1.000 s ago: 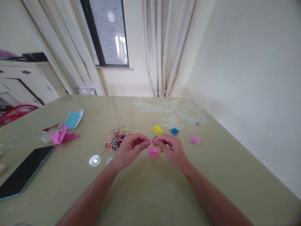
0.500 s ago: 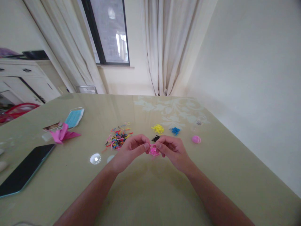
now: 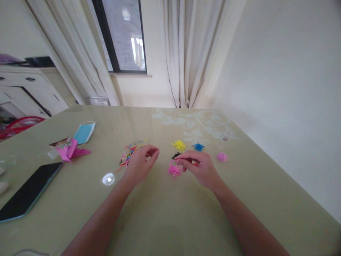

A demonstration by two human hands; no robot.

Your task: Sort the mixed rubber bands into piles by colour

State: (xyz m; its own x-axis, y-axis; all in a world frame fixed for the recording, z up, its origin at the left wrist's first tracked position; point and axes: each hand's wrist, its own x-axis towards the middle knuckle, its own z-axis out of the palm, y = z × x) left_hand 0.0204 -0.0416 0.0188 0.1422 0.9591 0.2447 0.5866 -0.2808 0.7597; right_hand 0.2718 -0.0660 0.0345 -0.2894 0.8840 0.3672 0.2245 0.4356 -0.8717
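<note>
The pink band pile [image 3: 174, 171] lies on the table [image 3: 170, 217] just beside the right hand's [image 3: 198, 163] fingertips, the left hand [image 3: 142, 161] partly covers the mixed band pile [image 3: 129, 155], whether either grip is closed cannot be determined, and yellow [image 3: 179, 145] and blue piles [image 3: 198, 147] lie beyond.

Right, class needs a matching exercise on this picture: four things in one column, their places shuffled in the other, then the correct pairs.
Things
1. left hand
2. right hand
3. yellow pile
4. face mask

Places
A. just left of the blue pile
B. beyond the pink folded shape
C. partly hiding the mixed-colour pile
D. just right of the pink pile

Pairs: 1-C, 2-D, 3-A, 4-B
</note>
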